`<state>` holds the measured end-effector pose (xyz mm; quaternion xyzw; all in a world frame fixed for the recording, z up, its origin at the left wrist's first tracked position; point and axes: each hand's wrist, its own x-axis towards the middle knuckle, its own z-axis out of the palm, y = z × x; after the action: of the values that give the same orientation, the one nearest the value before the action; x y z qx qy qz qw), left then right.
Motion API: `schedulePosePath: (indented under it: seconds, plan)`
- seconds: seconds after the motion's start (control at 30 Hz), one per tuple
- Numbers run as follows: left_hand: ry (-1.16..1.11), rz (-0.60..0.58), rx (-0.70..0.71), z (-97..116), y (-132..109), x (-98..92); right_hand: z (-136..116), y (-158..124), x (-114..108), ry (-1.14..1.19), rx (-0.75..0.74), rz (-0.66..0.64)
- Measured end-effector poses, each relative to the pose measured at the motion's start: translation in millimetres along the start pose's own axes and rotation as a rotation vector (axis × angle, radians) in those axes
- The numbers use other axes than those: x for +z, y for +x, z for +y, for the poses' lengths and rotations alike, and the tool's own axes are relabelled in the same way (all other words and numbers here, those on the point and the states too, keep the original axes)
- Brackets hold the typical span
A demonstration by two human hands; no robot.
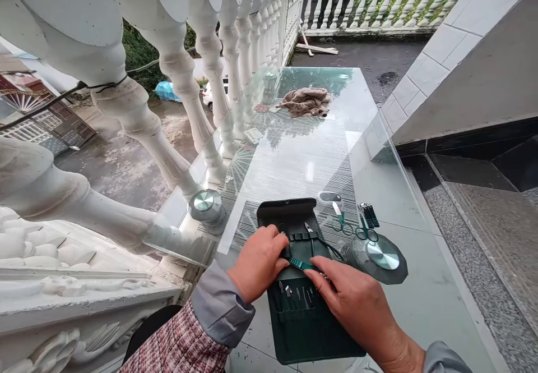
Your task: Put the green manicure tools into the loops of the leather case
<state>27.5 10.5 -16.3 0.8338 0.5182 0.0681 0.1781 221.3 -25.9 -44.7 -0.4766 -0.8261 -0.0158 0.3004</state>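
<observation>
A dark green manicure case [313,334] lies unfolded on the glass table. My right hand [357,300] pinches a green nail clipper [299,263] with a dotted lever above the case's middle. My left hand [259,261] is closed at the case's left edge by the loops, its thumb near the clipper's far end; its fingertips are partly hidden. Nippers [310,233] sit in a loop at the upper right. Several small metal tools [296,294] stand in the lower slots. Right of the case lie two pairs of green-handled scissors [342,224] [367,233] and another nail clipper [369,215].
The glass table [389,160] has round metal-capped supports [380,255]. A grey-and-white oval object [330,198] lies beyond the scissors. Farther off is a crumpled brown cloth [306,102]. A white balustrade [168,70] runs along the left, and a tiled wall [445,53] stands at right.
</observation>
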Motion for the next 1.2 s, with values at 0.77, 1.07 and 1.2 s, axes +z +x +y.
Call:
schedulePosePath:
  seconds: [0.77,1.07,1.2]
  plan:
    - [-0.093,0.083,-0.022,-5.2,-1.5,3.9,-31.4,-2.0,2.0,-0.03,-0.039,-0.191]
    - [-0.119,0.03,-0.094,-2.7,0.2,-1.2,-14.6,-3.5,-4.1,0.234,0.073,-0.316]
    - [-0.126,0.036,-0.089,-3.3,-0.1,-1.1,-13.1,-3.8,7.7,0.182,0.063,-0.2]
